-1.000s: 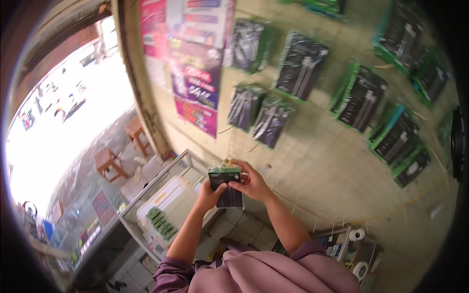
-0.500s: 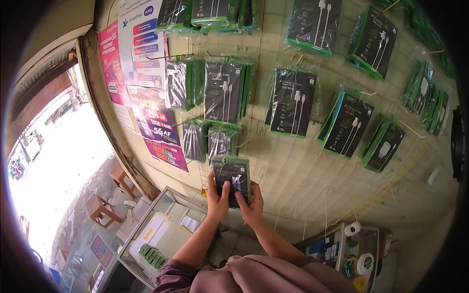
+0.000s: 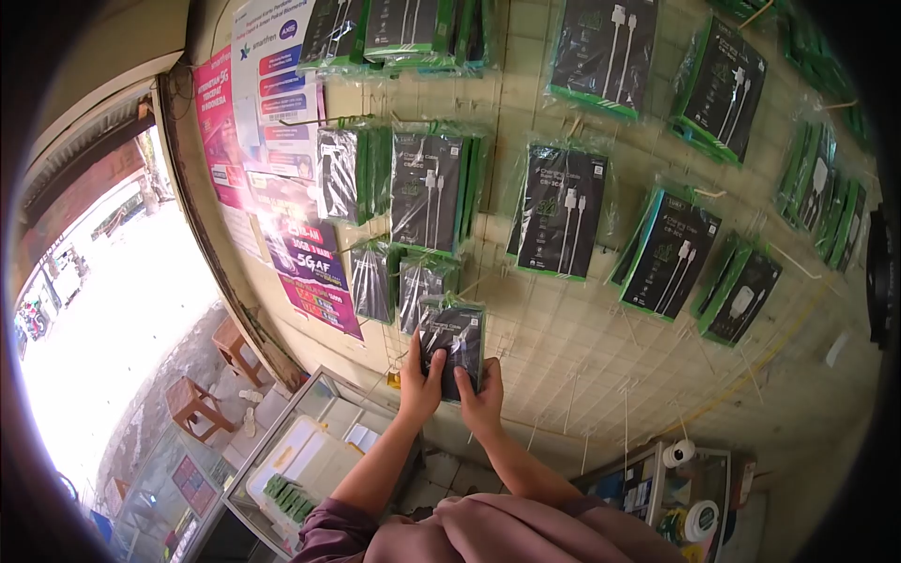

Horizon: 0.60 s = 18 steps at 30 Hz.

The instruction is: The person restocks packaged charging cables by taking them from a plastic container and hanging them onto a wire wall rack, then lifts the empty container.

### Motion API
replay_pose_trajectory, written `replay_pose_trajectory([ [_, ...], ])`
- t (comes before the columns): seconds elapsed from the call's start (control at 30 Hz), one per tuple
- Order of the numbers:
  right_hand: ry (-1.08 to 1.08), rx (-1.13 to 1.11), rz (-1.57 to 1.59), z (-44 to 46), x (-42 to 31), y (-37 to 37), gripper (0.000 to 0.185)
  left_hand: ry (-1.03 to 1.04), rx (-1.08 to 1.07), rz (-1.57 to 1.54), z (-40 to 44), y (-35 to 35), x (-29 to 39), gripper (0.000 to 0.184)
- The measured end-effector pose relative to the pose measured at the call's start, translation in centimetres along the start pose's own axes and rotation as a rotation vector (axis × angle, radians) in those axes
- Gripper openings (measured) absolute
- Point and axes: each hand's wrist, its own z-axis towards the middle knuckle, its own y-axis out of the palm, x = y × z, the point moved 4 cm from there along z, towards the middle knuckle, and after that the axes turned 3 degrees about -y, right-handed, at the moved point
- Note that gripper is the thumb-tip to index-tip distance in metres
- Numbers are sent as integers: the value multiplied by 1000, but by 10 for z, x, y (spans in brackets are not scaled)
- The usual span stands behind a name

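Observation:
A black and green charging cable box (image 3: pixel 452 328) in clear plastic is held upright between my two hands. My left hand (image 3: pixel 421 380) grips its left side, thumb across the front. On its right side, my right hand (image 3: pixel 481 387) is closed with the thumb also on the front. Whether it is one box or a small stack I cannot tell. Just above and behind it hang smaller cable packs (image 3: pixel 427 281) and a row of larger cable boxes (image 3: pixel 425 192) on hooks of the wire grid.
More cable boxes (image 3: pixel 561 211) hang on the wire grid (image 3: pixel 563 328) to the right, with bare hooks projecting below. Posters (image 3: pixel 310 253) cover the left wall. Below stand a glass display case (image 3: pixel 324 403) and a shelf (image 3: pixel 718 469) with white-lidded jars. Stools (image 3: pixel 195 405) stand by the doorway.
The view has tilted slightly upward, so the wall goods sit a little lower. Both hands keep hold of the box, which has shifted slightly to the right.

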Motion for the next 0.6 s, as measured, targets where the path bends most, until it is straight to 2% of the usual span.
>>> replay_pose_trajectory([
  [0.07,13,-6,-4,0,2,1,23,-23,-3,34,1,1,1,59],
  [0.13,-63,48,20,1,-12,7,28,169,74,-9,-1,1,10,59],
  [0.17,-62,48,19,1,-20,7,28,167,74,-9,-2,1,9,59],
  [0.23,-134,-4,-10,10,-50,14,50,106,4,-124,-3,0,5,63],
  [0.27,-134,-4,-11,18,-49,12,50,106,4,-125,-3,-2,5,63],
  [0.33,-435,-115,-465,36,-60,12,61,299,42,186,-5,-4,18,62],
  [0.37,-523,-139,-569,42,-70,14,55,299,42,186,-7,-5,24,62],
  [0.4,-524,-138,-568,46,-76,13,55,243,-1,209,-8,-6,33,62],
  [0.47,-264,-236,-604,53,-72,14,46,194,-46,233,-6,-6,41,62],
  [0.6,-247,-210,-534,59,-81,23,40,235,-55,380,1,-8,52,65],
])
